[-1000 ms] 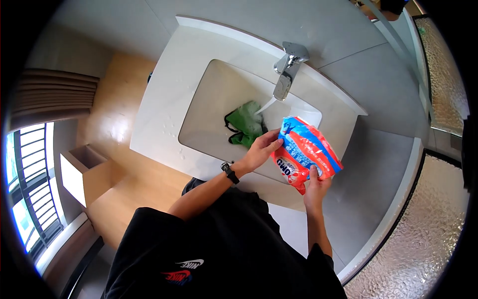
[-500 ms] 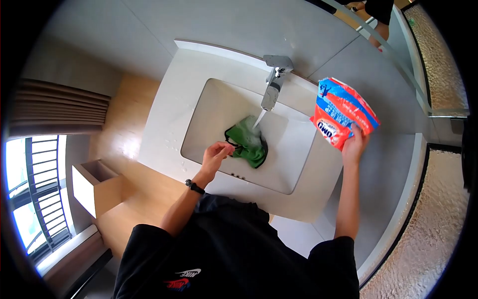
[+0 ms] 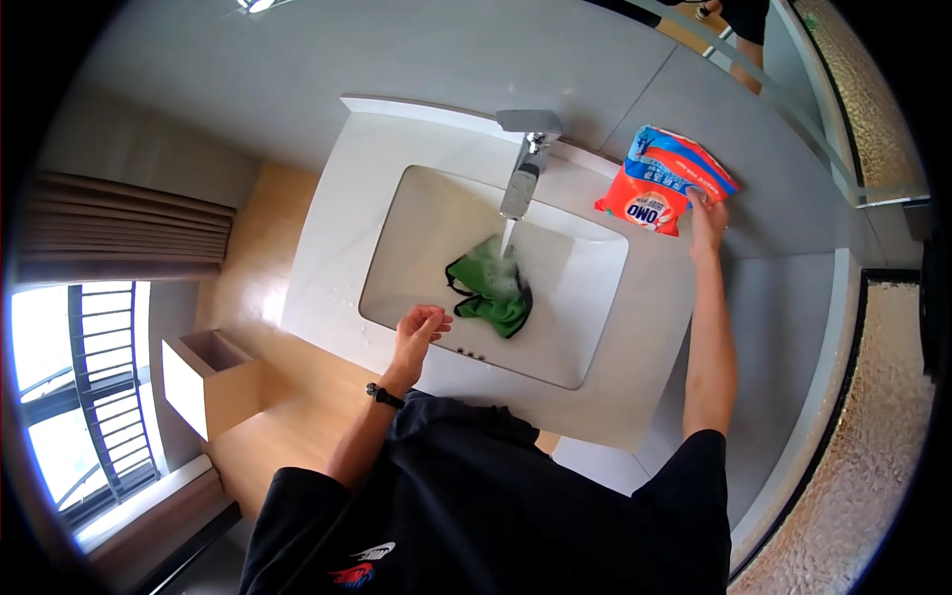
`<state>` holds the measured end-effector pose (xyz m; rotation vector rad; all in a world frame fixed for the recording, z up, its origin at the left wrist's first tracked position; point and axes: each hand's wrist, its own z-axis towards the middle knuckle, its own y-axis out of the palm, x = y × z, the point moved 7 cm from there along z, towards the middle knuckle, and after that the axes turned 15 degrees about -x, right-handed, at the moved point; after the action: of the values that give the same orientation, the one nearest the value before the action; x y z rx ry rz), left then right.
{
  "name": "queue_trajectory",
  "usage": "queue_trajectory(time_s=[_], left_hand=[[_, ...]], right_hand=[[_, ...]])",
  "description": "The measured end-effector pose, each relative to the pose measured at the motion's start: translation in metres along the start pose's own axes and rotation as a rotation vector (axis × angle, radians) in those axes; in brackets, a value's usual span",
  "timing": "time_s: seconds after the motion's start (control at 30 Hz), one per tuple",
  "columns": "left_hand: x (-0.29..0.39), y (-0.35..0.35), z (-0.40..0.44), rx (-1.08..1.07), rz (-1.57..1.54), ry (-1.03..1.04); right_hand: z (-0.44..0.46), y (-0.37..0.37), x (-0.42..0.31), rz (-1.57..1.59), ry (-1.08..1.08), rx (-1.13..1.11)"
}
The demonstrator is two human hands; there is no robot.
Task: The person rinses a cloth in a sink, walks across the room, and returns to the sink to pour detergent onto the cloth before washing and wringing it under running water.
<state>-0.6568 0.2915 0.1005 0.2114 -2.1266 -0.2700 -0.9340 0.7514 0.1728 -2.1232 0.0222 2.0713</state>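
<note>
My right hand [image 3: 708,223] grips the lower right edge of a red and blue OMO laundry detergent bag [image 3: 654,183], at the right rear corner of the counter. Its printing appears upside down to me. Over the near left edge of the sink [image 3: 585,337], my left hand [image 3: 420,329] hovers with fingers loosely curled and nothing visible in them. A green cloth item with black edging [image 3: 496,307] lies wet in the sink, apart from that hand. Water runs from the faucet [image 3: 523,183] onto it, and white foam covers its upper part.
The pale counter [image 3: 327,248] surrounds the sink, with water drops at its left. A grey wall [image 3: 426,50] stands behind the faucet. On the floor to the left is an open-topped box [image 3: 213,382], near a window [image 3: 89,387] and a brown curtain [image 3: 129,228].
My right hand has brought the detergent bag left and back, down toward the counter's rear corner. My left hand has drawn away from the green cloth, its fingers loosening. Water keeps running.
</note>
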Motion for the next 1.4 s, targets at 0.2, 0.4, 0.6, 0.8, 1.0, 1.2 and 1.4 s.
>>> queue_trajectory(time_s=[0.2, 0.4, 0.6, 0.8, 1.0, 1.2, 1.4], left_hand=[[0.018, 0.028, 0.013, -0.056, 0.118, 0.020], [0.058, 0.061, 0.098, -0.143, 0.238, 0.117], [0.087, 0.071, 0.151, -0.086, 0.463, 0.125], [0.094, 0.074, 0.153, -0.095, 0.571, 0.122], [0.103, 0.080, 0.143, -0.086, 0.573, 0.118], [0.104, 0.078, 0.147, -0.105, 0.507, 0.151], [0.104, 0.076, 0.150, -0.166, 0.487, 0.140]], right_hand=[[-0.034, -0.019, 0.017, 0.005, 0.046, 0.175], [-0.096, -0.024, 0.048, 0.089, -0.090, 0.213], [-0.172, 0.018, 0.052, 0.227, 0.075, 0.218], [-0.208, 0.036, 0.062, 0.342, 0.148, 0.238], [-0.217, 0.048, 0.056, 0.357, 0.228, 0.227], [-0.219, 0.058, 0.061, 0.386, 0.249, 0.174], [-0.222, 0.073, 0.062, 0.419, 0.275, 0.130]])
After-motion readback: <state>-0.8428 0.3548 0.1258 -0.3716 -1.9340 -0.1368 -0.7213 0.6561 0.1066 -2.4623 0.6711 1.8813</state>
